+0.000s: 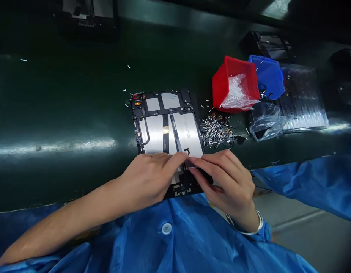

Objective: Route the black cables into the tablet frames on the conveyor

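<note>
The left hand (149, 174) hides the lower-left part of the tablet (155, 131), and the view's top crops another device (103, 7).

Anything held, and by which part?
Can't tell: left hand and right hand are close together over the opened tablet; any small part pinched there isn't clear.

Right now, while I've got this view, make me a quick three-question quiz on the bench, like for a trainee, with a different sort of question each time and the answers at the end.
1. Multiple choice: over which thing do the left hand and right hand meet? a) blue bin; b) tablet; c) white button.
2. True or false: the red bin has clear plastic in it.
3. Fill the gap: the bangle is on the wearer's ____ wrist.

Key: 1: b; 2: true; 3: right.
</note>
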Motion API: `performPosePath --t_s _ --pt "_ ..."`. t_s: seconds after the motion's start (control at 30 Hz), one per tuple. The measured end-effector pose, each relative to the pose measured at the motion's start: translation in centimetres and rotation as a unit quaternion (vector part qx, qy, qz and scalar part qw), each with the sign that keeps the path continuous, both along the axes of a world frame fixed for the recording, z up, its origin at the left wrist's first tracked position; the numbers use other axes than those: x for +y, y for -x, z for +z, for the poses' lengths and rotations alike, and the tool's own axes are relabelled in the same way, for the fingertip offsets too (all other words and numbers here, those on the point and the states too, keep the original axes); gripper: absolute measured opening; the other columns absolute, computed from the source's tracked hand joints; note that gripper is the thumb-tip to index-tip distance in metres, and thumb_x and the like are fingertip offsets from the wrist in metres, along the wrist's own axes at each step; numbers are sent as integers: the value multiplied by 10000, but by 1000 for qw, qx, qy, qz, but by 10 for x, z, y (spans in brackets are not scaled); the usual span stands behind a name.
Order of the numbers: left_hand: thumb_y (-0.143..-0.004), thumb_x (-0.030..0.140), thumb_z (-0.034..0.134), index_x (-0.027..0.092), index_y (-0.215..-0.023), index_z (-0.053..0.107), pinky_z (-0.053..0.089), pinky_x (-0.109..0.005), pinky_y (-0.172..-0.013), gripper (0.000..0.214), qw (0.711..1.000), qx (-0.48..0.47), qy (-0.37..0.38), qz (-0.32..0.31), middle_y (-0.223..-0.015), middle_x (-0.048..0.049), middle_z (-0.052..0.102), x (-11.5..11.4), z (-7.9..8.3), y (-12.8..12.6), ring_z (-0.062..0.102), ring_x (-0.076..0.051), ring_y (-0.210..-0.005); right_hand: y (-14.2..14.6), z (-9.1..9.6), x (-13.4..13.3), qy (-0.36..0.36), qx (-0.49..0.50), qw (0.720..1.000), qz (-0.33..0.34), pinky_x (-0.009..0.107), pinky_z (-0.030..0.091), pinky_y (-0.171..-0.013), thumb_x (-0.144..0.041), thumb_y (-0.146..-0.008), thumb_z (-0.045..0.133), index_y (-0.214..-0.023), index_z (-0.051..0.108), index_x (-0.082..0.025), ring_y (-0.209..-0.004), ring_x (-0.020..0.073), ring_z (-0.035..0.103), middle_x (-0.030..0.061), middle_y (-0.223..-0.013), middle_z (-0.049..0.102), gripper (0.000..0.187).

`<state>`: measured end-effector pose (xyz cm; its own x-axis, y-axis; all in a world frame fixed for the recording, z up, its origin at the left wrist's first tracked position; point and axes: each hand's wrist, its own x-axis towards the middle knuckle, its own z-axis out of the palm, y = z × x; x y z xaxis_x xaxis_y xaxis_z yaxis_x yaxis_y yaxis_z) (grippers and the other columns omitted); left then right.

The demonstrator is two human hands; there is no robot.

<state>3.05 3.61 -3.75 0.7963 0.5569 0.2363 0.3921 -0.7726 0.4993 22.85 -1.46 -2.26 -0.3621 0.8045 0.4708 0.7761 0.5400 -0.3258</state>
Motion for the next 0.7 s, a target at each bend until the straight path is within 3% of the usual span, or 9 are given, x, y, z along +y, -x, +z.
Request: performPosePath --t_s 0.13,0.3,0.37,0.43,0.53,0.63,0.7 --pt "-898 94 381 168 -1088 425 420 -186 -483 210 994 -51 87 49 -730 24 651 -2 7 2 594 -96 -551 13 5 10 -30 -34 999 24 307 516 -591 -75 -816 617 -973 632 -172 -707 162 581 61 -792 681 185" --pt "-893 141 464 191 -1060 447 415 -184 -503 175 970 -120 200 63 -718 39 608 -8 17 19 563 -81 -559 29 9 23 -47 -24 995 81 293 493 -564 -48 -816 581 -807 627 -183 -666 153 572 51 -735 675 143" --pt "-905 231 512 190 -1098 462 416 -196 -509 204 950 -189 231 95 -712 29 580 -10 16 30 544 -93 -578 36 11 30 4 50 995 82 282 494 -577 -66 -816 595 -813 631 -194 -655 136 583 27 -721 675 133" --pt "-932 312 479 184 -1153 468 417 -212 -522 255 919 -268 247 154 -712 18 552 -12 10 41 523 -104 -596 43 12 38 100 158 981 54 254 480 -548 -104 -815 615 -790 633 -203 -597 107 574 -8 -674 658 104" --pt "-942 343 449 169 -1181 483 423 -225 -549 297 883 -312 262 234 -761 -1 553 -12 -1 47 507 -108 -624 54 11 50 252 299 920 13 222 470 -497 -171 -792 653 -749 632 -192 -547 88 576 -22 -653 651 53" --pt "-880 341 560 162 -1024 579 416 -217 -526 230 875 -293 307 232 -769 -4 568 -9 -5 42 500 -104 -613 64 6 58 340 375 862 19 215 476 -487 -235 -763 685 -737 628 -186 -572 97 600 -7 -683 667 79" --pt "-862 297 578 160 -858 612 395 -213 -513 141 866 -298 339 215 -700 9 558 -7 -5 38 485 -99 -583 68 3 59 350 391 851 24 220 479 -498 -247 -754 689 -728 624 -190 -594 103 599 -7 -682 660 90"
